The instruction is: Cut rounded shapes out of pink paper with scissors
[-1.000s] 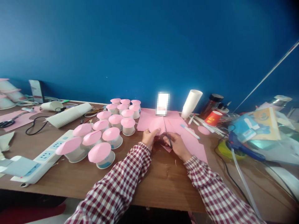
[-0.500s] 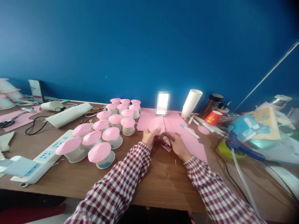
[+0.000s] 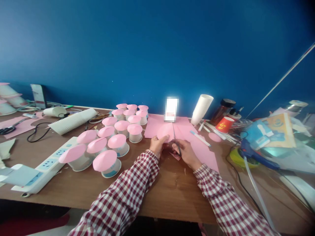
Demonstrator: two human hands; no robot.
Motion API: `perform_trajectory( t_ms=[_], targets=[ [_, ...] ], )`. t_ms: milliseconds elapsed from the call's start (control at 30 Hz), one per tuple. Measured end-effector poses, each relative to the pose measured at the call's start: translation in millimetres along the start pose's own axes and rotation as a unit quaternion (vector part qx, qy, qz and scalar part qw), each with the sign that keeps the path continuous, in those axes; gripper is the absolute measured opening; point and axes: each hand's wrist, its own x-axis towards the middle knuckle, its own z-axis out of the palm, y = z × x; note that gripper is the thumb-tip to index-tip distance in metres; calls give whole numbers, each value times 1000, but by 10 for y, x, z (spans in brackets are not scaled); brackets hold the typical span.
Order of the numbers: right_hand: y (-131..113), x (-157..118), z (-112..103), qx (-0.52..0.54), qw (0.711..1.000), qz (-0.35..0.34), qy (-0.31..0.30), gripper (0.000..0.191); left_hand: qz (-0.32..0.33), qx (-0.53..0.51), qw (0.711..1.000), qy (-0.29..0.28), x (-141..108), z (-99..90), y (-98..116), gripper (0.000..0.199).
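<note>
Near the middle of the desk, my left hand (image 3: 158, 145) pinches a rounded piece of pink paper (image 3: 164, 131) between thumb and fingers. My right hand (image 3: 186, 151) is closed round the dark handles of scissors (image 3: 174, 129), whose blades point away from me along the right side of that piece. Pink sheets (image 3: 152, 126) lie flat behind and beside both hands. Left of my hands stand several upturned white paper cups, each topped with a shallow pink cone (image 3: 105, 160). A small pink scrap lies below the scissors' handles.
A lit phone (image 3: 171, 109) stands against the blue wall. To the right are stacked white cups (image 3: 202, 109), a red cup (image 3: 224, 125), a marker (image 3: 200, 138) and a blue glue gun (image 3: 258, 156) with a cable. A white power strip (image 3: 46, 165) and more stacked cups (image 3: 73, 121) sit left.
</note>
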Motion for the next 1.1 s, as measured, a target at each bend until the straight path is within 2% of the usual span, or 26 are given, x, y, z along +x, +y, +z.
perform_trajectory(
  t_ms=[1100],
  targets=[
    [-20, 14, -4, -32, 999, -13, 11, 41, -7, 4, 1000, 5, 8, 8, 2, 29]
  ],
)
